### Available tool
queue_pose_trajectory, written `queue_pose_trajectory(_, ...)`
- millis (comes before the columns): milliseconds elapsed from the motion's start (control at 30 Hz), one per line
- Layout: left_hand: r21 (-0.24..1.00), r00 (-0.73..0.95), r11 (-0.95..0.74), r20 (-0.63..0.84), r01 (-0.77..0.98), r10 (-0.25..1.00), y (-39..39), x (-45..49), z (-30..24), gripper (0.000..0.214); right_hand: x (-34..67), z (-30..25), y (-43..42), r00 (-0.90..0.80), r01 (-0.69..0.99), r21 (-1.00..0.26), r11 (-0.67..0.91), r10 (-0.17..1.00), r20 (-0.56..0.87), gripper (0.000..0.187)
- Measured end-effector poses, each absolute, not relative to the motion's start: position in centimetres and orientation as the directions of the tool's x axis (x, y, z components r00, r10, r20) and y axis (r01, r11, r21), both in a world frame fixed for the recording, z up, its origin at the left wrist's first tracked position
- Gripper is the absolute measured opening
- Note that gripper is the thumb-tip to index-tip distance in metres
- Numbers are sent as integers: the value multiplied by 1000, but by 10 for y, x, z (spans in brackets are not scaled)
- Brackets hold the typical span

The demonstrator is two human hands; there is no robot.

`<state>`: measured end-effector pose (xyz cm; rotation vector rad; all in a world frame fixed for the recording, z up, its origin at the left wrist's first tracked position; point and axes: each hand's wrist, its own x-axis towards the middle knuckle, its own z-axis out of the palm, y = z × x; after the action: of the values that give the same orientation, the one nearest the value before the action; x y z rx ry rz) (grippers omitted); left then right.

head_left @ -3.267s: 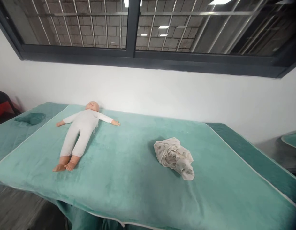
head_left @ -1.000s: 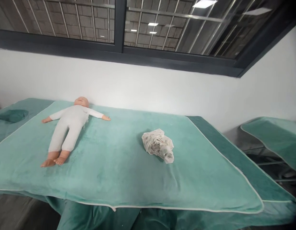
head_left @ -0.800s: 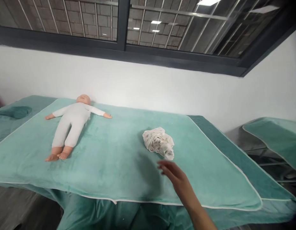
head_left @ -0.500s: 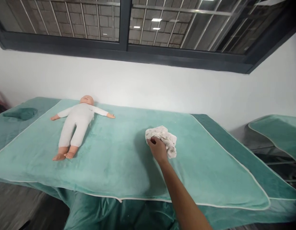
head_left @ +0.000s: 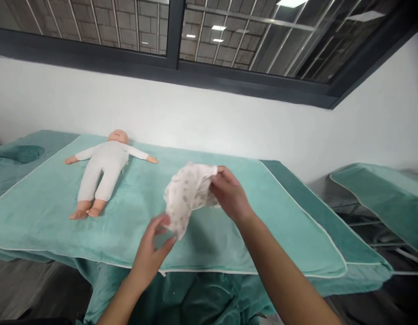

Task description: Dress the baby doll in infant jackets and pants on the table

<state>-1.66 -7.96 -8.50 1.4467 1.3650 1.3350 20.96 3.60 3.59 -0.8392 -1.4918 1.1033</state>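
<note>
A crumpled white cloth [head_left: 186, 189] with a small dark print is held up over the green bed cover [head_left: 137, 243]. Its exact kind is hard to make out in the folds and blur. My right hand [head_left: 231, 192] pinches its upper right edge. At the lower left corner of the cloth, my left hand [head_left: 153, 250] has thumb and fingers apart, with the fingertips at or close to the fabric. A baby doll [head_left: 105, 164] in a white bodysuit lies on its back further left, arms spread, head toward the wall.
A dark-framed window [head_left: 176, 67] with metal bars outside runs above the white wall [head_left: 209, 117]. A dark green folded cloth [head_left: 21, 153] lies at the far left. Another green-covered surface [head_left: 388, 194] stands to the right, across a gap.
My right hand has lifted the cloth off the bed, and the fabric now hangs more spread out toward the left. My left hand has come into view beside it. The doll stays put.
</note>
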Motion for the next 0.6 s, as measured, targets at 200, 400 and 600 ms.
queue_pose_trajectory(200, 969, -219, -170, 208, 178, 953, 14, 12, -71, 34, 195, -19, 19, -626, 576, -495, 650, 741, 244, 52)
queue_pose_trajectory(400, 998, -323, -68, 62, -10, 944, 13, -34, -74, 41, 199, -87, 21, -487, 798, -286, 530, 847, 211, 45)
queue_pose_trajectory(600, 975, -503, -151, 213, 161, 837, 12, -75, -34, 40, 200, -65, 22, -635, 723, -153, 674, 735, 238, 29)
